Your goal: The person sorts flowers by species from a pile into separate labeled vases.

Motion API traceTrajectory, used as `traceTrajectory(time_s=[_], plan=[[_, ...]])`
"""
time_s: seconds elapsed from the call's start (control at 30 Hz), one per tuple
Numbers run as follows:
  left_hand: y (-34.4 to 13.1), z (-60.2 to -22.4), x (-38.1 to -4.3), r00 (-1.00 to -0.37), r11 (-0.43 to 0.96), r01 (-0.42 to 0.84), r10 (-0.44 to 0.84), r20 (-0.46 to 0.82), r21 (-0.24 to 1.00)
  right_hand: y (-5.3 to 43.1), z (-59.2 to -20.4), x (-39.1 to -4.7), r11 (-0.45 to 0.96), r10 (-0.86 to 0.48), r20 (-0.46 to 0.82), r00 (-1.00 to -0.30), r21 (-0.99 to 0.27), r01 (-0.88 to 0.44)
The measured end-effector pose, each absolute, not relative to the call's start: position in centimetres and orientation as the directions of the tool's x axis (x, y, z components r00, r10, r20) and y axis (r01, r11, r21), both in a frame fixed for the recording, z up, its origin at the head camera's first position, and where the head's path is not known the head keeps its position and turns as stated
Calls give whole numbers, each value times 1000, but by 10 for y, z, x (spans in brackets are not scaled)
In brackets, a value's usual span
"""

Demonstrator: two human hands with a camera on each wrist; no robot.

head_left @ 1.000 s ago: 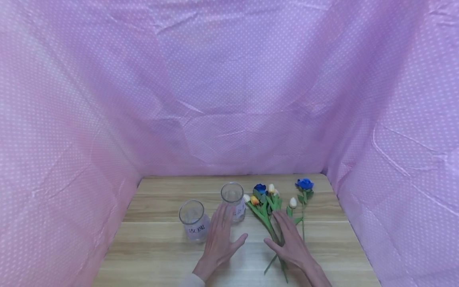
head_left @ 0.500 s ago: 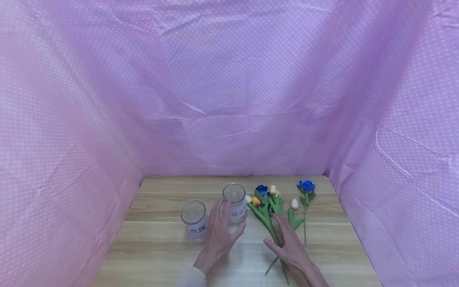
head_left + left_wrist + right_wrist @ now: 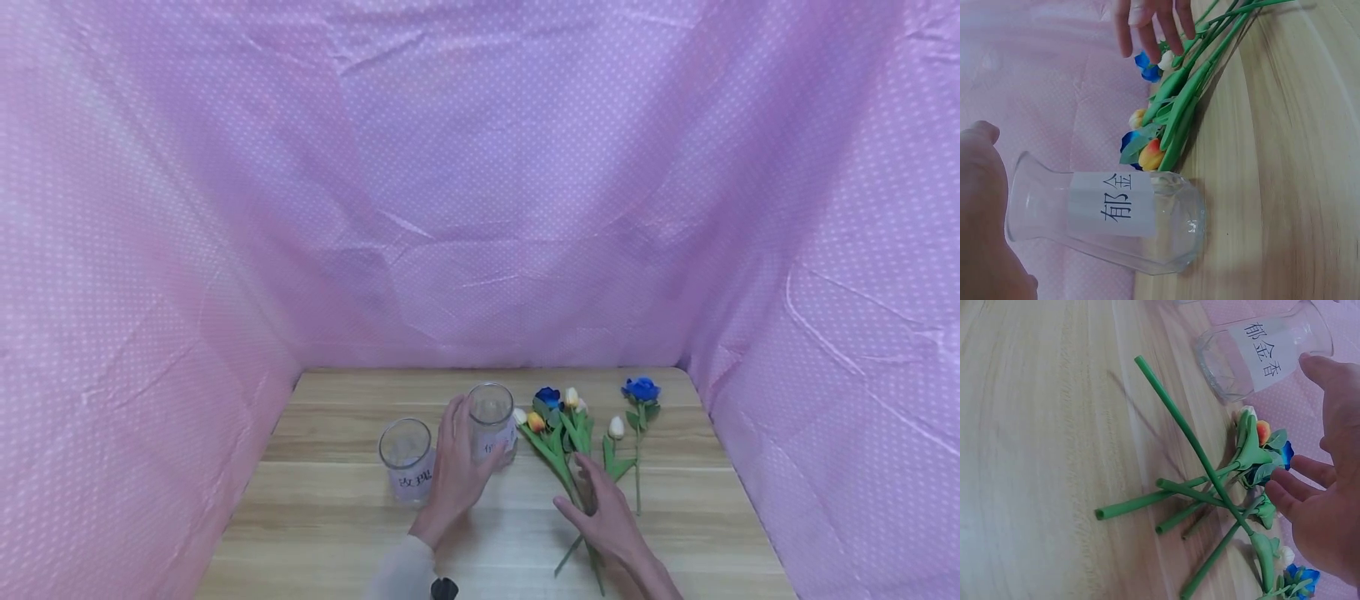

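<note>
My left hand (image 3: 453, 483) is beside a clear glass vase (image 3: 489, 429), fingers along its left side and thumb in front. The left wrist view shows the hand near the vase's flared neck; a white paper label (image 3: 1113, 203) with black characters is on the glass. My right hand (image 3: 611, 521) hovers with spread, loosely bent fingers over a bunch of artificial flowers. Among them are an orange tulip (image 3: 536, 422), a dark blue rose (image 3: 547, 398) and pale tulips, their green stems (image 3: 1141, 503) crossing on the table.
A second labelled glass vase (image 3: 408, 471) stands left of my left hand. To the right lie a white tulip (image 3: 616, 427) and a blue rose (image 3: 641, 389). Pink dotted cloth (image 3: 480, 208) encloses the wooden table (image 3: 300, 508) at the back and sides.
My left hand has moved in toward the nearer-to-centre vase, its thumb now in front of the glass. The right hand has barely shifted, and the flowers stay put.
</note>
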State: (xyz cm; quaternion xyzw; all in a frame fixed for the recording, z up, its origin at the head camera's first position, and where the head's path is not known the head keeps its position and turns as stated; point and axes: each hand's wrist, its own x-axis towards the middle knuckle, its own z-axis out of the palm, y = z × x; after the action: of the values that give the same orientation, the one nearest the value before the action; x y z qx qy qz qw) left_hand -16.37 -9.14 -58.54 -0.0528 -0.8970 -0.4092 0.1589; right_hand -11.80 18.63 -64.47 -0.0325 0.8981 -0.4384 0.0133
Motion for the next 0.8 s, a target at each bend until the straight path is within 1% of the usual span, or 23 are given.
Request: traceTrajectory(time_s=[0.27,0.53,0.67,0.8], plan=[[-91,-588,-171,-962,597,176,-66,266,783,184,-651,-118,605,-19,-50,-999,-796,28],[-92,-595,-175,-975,569,138,-64,211,811,183,-654,-118,547,25,-88,-996,-832,87],[-91,-596,-176,-982,552,107,-73,176,827,183,-656,-117,525,32,-75,-997,-847,80],[-89,-596,-178,-983,527,95,-81,162,845,183,-660,-116,537,27,-53,-998,-841,59]])
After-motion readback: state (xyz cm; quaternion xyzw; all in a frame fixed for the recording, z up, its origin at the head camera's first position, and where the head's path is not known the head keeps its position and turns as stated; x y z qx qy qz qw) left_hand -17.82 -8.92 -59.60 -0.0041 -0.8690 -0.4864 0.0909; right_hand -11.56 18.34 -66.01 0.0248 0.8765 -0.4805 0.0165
